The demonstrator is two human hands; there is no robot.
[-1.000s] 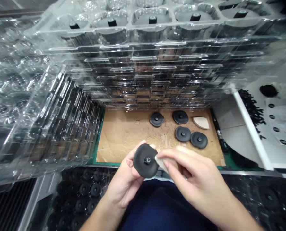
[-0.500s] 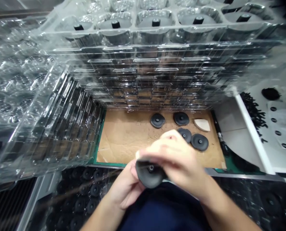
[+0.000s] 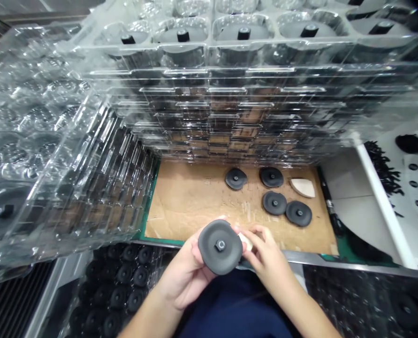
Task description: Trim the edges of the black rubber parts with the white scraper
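Both hands meet just over the near edge of the cardboard mat (image 3: 191,197): the left hand (image 3: 186,274) cups a black rubber disc (image 3: 220,246) from behind, fingers curled round its rim so the face tilts up for a clear look, while the right hand (image 3: 267,256) pinches a small pale piece (image 3: 246,240) against the disc's right edge. That disc is matte, round and slightly domed (a small hub sits dead centre), like the four loose discs (image 3: 275,203) lying farther back on the mat beside a white wedge (image 3: 303,188), below the stacked clear trays (image 3: 237,94).

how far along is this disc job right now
Four black discs lie set out on the cardboard mat. In hand: the left hand holds one black disc while the right hand presses a small pale pad to its edge. Stacked clear trays remain full.
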